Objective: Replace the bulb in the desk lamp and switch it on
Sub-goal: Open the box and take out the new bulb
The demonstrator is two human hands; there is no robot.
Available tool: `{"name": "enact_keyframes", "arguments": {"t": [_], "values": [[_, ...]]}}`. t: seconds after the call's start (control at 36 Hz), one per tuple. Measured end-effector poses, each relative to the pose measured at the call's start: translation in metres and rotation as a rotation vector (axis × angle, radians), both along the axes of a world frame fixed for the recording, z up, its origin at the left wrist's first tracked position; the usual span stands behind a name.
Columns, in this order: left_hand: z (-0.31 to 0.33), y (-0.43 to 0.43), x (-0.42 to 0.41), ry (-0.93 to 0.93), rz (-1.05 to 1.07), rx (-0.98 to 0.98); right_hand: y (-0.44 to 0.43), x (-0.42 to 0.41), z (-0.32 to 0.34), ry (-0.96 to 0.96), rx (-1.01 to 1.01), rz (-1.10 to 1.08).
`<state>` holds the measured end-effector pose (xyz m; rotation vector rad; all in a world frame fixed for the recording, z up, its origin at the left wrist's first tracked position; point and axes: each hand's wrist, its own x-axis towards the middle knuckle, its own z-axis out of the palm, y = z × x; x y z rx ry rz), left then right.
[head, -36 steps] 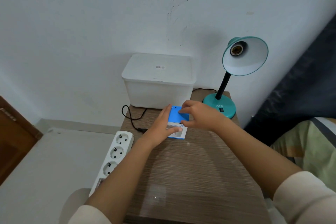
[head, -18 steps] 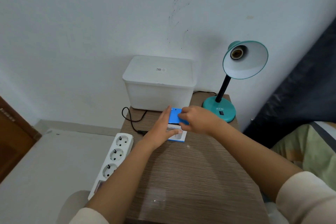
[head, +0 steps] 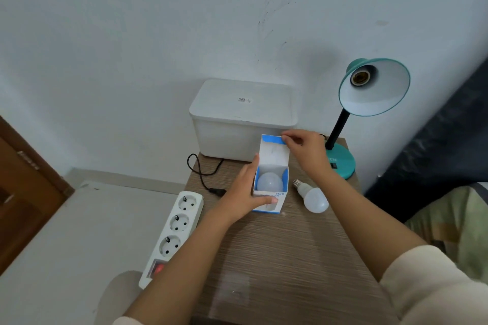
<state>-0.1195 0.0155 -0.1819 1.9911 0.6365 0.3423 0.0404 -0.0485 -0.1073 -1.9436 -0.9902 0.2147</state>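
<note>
A blue and white bulb box (head: 272,163) stands on the wooden table (head: 285,258) with its top flap lifted. A white bulb (head: 270,182) sits inside it, dome up. My left hand (head: 247,192) grips the box's left side and front. My right hand (head: 303,149) pinches the raised flap at its blue edge. A second white bulb (head: 313,198) lies on the table just right of the box. The teal desk lamp (head: 369,92) stands at the table's back right, its socket (head: 359,77) bare.
A white lidded bin (head: 243,119) stands behind the box against the wall. A white power strip (head: 173,235) lies off the table's left edge, with a black cord and plug (head: 211,187) near it. Bedding (head: 454,224) is at the right.
The box flap, shut before, has been pulled up and open by my right hand, showing the bulb inside. The loose bulb beside the box has come into sight.
</note>
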Motion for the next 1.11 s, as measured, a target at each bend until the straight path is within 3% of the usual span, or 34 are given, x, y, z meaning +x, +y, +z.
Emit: {"name": "enact_keyframes", "arguments": {"t": [0.14,0.31,0.36,0.5,0.69,0.92,1.11], "values": [[0.004,-0.002,-0.001,0.029,0.004,-0.029,-0.004,-0.003,0.003,-0.021,0.047,-0.049],[0.007,-0.003,-0.001,0.053,0.001,-0.042,-0.026,-0.007,0.008,-0.195,0.068,0.009],[0.006,-0.004,-0.001,0.046,0.007,-0.043,-0.031,-0.012,0.004,-0.209,-0.021,0.115],[0.006,-0.005,-0.002,0.031,0.002,-0.059,-0.028,-0.026,-0.008,-0.351,-0.479,0.449],[0.009,-0.006,-0.002,0.068,-0.012,-0.041,-0.014,-0.036,0.004,-0.268,-0.703,0.469],[0.01,-0.007,-0.003,0.07,-0.016,-0.002,-0.011,-0.035,0.009,-0.231,-0.705,0.428],[0.009,-0.009,-0.004,0.047,-0.002,-0.01,-0.023,-0.032,0.017,-0.25,-0.581,0.418]]}}
